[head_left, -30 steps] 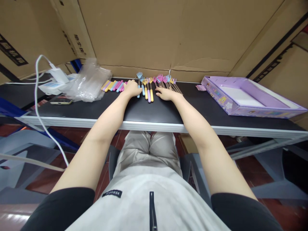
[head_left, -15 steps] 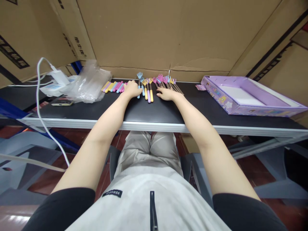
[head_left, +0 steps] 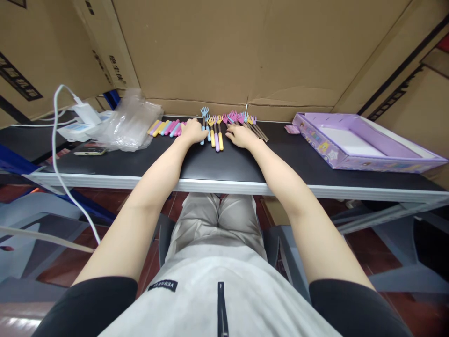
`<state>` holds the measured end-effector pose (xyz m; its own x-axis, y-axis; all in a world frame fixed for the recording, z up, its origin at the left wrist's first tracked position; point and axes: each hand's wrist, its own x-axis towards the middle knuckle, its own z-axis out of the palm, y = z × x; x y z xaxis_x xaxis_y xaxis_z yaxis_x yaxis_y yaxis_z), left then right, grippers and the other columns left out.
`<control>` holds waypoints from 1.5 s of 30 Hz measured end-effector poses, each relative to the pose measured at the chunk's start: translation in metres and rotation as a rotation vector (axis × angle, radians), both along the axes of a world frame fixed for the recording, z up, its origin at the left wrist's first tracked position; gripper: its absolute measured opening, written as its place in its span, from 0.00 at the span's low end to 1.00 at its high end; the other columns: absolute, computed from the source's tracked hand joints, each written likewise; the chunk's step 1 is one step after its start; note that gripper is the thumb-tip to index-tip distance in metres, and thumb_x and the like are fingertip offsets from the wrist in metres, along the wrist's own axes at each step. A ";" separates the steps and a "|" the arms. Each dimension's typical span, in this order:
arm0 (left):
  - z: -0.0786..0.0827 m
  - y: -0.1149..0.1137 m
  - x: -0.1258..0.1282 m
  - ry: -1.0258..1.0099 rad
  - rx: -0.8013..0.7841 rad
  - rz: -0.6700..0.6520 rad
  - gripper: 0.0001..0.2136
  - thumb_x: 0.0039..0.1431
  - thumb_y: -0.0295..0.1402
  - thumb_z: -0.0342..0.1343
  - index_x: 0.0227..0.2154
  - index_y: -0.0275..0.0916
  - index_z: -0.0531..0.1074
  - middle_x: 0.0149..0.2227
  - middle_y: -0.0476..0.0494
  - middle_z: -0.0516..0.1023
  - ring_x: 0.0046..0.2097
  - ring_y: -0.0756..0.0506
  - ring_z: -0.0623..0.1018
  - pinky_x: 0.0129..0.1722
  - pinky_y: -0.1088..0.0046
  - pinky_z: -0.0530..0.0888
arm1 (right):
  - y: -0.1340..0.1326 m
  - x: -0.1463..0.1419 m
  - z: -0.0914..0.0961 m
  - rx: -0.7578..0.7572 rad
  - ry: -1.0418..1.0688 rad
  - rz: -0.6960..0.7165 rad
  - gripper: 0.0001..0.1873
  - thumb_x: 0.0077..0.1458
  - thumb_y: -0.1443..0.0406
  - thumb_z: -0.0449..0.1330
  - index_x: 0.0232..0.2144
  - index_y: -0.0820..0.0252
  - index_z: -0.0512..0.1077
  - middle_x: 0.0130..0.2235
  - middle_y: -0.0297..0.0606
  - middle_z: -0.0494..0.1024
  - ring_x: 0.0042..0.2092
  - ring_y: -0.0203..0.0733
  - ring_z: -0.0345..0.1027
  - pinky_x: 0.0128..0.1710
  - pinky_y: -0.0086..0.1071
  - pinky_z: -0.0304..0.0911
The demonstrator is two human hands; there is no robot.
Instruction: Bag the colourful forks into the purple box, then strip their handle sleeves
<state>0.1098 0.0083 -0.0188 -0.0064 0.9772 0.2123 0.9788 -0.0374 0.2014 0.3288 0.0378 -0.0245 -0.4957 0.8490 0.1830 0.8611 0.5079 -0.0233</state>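
My left hand (head_left: pixel 192 131) lies open over the right end of a row of coloured handles (head_left: pixel 164 128), its thumb reaching toward a blue back scratcher (head_left: pixel 203 126). Beside it are several more whole back scratchers, with yellow and purple handles, fanned side by side; one is a yellow-handled back scratcher (head_left: pixel 220 138). My right hand (head_left: pixel 242 135) rests open, fingers apart, on a bunch of claw-shaped heads on metal rods (head_left: pixel 259 130). These heads are pink, blue, yellow and purple. Part of the bunch is hidden under the hand.
A purple printed box tray (head_left: pixel 365 164) stands at the right, with a small pink packet (head_left: pixel 292 129) by its corner. Clear plastic bags (head_left: pixel 129 124), a white charger with cable (head_left: pixel 87 112) and a phone-like flat object (head_left: pixel 90 150) lie left. Cardboard (head_left: pixel 224 51) walls the back.
My right hand has shifted slightly left over the bunch of rods, so more rod ends show on its right. My left hand stays in nearly the same place.
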 end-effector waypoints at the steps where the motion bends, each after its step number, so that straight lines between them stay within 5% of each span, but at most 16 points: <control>1: 0.000 0.000 0.000 0.002 -0.001 0.002 0.25 0.71 0.35 0.50 0.61 0.32 0.84 0.71 0.18 0.78 0.76 0.22 0.72 0.77 0.33 0.68 | 0.002 -0.001 -0.001 0.006 0.002 0.014 0.28 0.82 0.64 0.51 0.73 0.66 0.79 0.81 0.53 0.69 0.84 0.64 0.60 0.85 0.64 0.50; 9: 0.006 -0.006 0.002 -0.022 -0.028 -0.003 0.27 0.70 0.35 0.50 0.65 0.34 0.83 0.74 0.21 0.76 0.78 0.22 0.70 0.80 0.34 0.65 | 0.004 -0.012 -0.004 -0.167 -0.011 -0.064 0.34 0.83 0.66 0.43 0.82 0.73 0.64 0.85 0.55 0.58 0.87 0.57 0.49 0.87 0.68 0.37; 15: 0.009 -0.011 0.004 -0.006 -0.057 0.011 0.27 0.71 0.36 0.48 0.64 0.31 0.83 0.76 0.22 0.74 0.80 0.26 0.69 0.82 0.41 0.63 | -0.001 -0.013 -0.002 -0.182 -0.019 -0.099 0.35 0.82 0.64 0.44 0.82 0.77 0.62 0.86 0.58 0.55 0.88 0.57 0.48 0.87 0.67 0.36; 24: -0.005 0.010 -0.009 -0.056 0.033 -0.052 0.25 0.67 0.37 0.54 0.61 0.37 0.84 0.69 0.20 0.80 0.74 0.19 0.74 0.74 0.28 0.71 | -0.004 -0.011 -0.003 -0.165 0.006 -0.120 0.35 0.81 0.63 0.44 0.82 0.73 0.64 0.86 0.57 0.56 0.87 0.55 0.48 0.88 0.66 0.34; 33: -0.002 0.004 -0.005 -0.028 0.100 -0.105 0.20 0.70 0.34 0.52 0.58 0.40 0.83 0.67 0.22 0.81 0.72 0.21 0.74 0.71 0.31 0.72 | 0.003 -0.005 -0.007 -0.141 0.059 -0.075 0.33 0.82 0.62 0.46 0.79 0.67 0.69 0.84 0.55 0.61 0.87 0.59 0.50 0.87 0.70 0.35; 41: 0.000 -0.003 0.001 0.043 0.145 -0.152 0.21 0.77 0.30 0.47 0.64 0.37 0.76 0.71 0.22 0.78 0.75 0.24 0.74 0.75 0.37 0.68 | 0.007 0.003 -0.004 0.080 0.195 -0.012 0.41 0.77 0.64 0.55 0.87 0.58 0.54 0.88 0.54 0.50 0.89 0.65 0.39 0.83 0.81 0.34; 45: 0.000 -0.004 0.006 0.028 0.160 -0.192 0.21 0.78 0.30 0.46 0.65 0.40 0.76 0.69 0.24 0.80 0.73 0.25 0.76 0.73 0.38 0.69 | 0.003 0.000 -0.001 0.107 0.147 0.025 0.34 0.77 0.67 0.53 0.81 0.57 0.68 0.85 0.54 0.61 0.87 0.64 0.47 0.82 0.82 0.33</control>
